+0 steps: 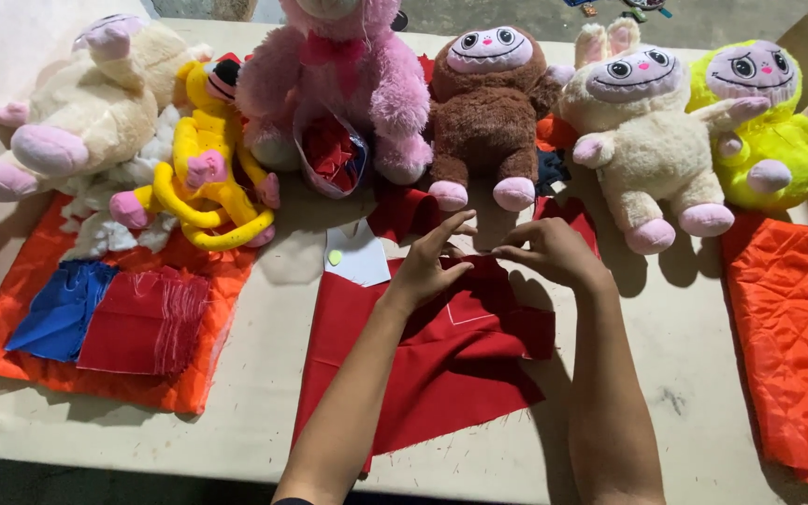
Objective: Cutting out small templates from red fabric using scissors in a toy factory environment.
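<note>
While both hands meet over the red fabric piece [441,355] at the desk's [264,374] near-middle, keep it flat. Your left hand [427,266] presses down, fingers [451,227] spread and gripping nothing; your right hand [549,251] curls, fingertips seemingly pinching the cloth's far edge, though I cannot tell for sure. Work clear of the brown plush monkey [486,112] behind.
</note>
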